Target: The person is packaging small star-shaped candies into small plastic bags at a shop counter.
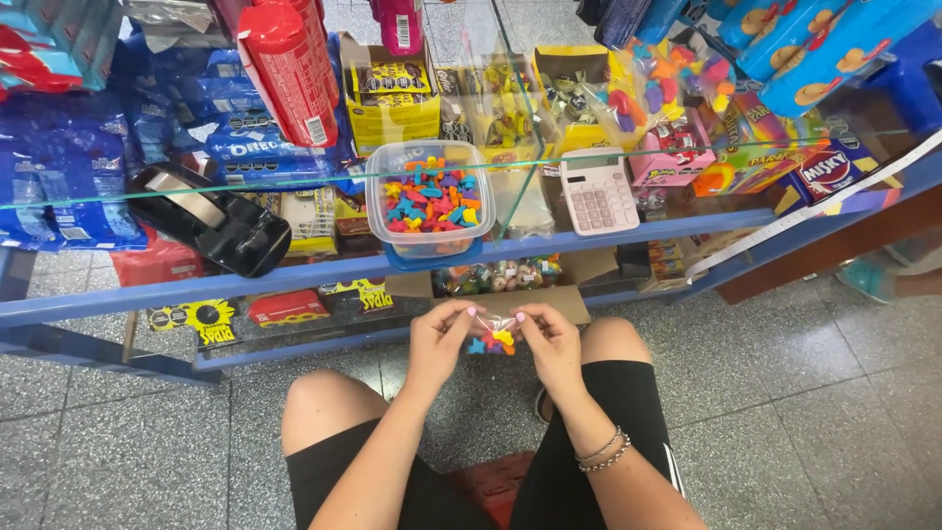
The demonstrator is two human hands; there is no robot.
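Observation:
My left hand [439, 344] and my right hand [549, 342] are close together above my knees, both pinching the top of a small clear plastic bag [495, 334] that holds a few colourful candies. The bag hangs between my fingertips. Straight ahead on the glass counter stands a clear plastic tub [429, 201] full of the same colourful candies, resting on its blue lid.
A black tape dispenser [208, 218] lies left of the tub and a white calculator [598, 192] right of it. The blue-framed glass counter [294, 270] holds boxes and packets of sweets inside. A red cylinder packet [286, 67] stands behind. Grey tiled floor lies below.

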